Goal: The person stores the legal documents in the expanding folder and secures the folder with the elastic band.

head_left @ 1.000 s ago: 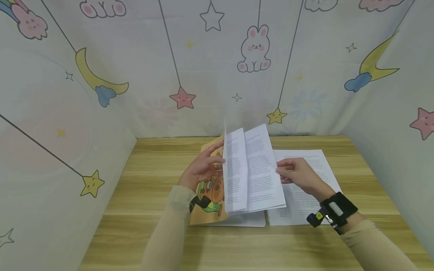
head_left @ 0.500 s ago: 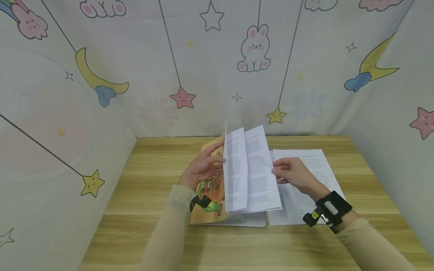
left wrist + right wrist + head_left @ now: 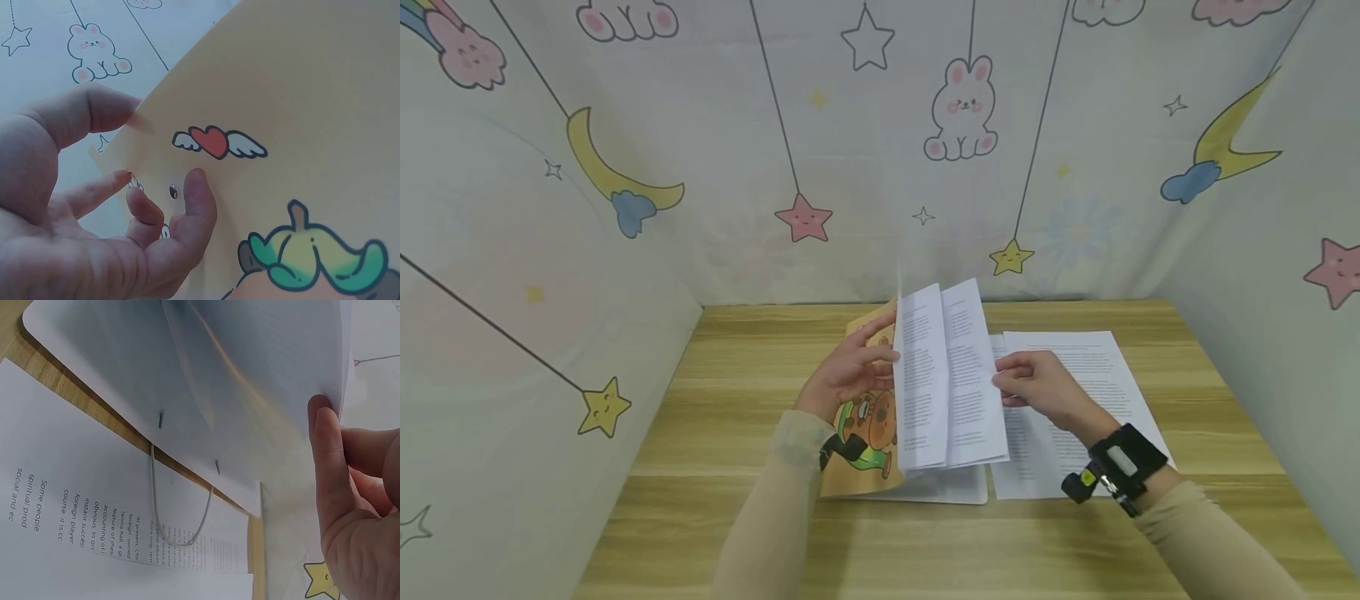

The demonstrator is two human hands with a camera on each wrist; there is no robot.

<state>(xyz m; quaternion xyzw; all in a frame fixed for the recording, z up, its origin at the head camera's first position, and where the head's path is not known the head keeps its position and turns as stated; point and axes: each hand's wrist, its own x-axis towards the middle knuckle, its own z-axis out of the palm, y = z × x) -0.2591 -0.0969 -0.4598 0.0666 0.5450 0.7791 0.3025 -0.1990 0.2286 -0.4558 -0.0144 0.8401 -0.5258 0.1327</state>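
Observation:
A folder with an orange cartoon cover (image 3: 853,479) stands partly raised on the table, its white back panel (image 3: 947,492) lying flat. My left hand (image 3: 842,375) holds the cover's raised edge, fingers against the orange face; in the left wrist view the thumb reaches to the edge and its tip is hidden. Beside the cover, printed sheets (image 3: 973,375) stand upright and fanned. My right hand (image 3: 1045,387) pinches their right edge between thumb and fingers. The right wrist view shows a pale elastic loop (image 3: 154,500) hanging from the back panel.
More printed paper (image 3: 1090,358) lies flat on the wooden table (image 3: 745,500), right of the folder and under my right forearm. A curtain (image 3: 880,150) with moons, stars and a rabbit encloses the back and sides.
My right hand has moved a little to the left, swinging the sheets' right edge toward the cover. More of the flat paper behind them shows. The left hand stays in place.

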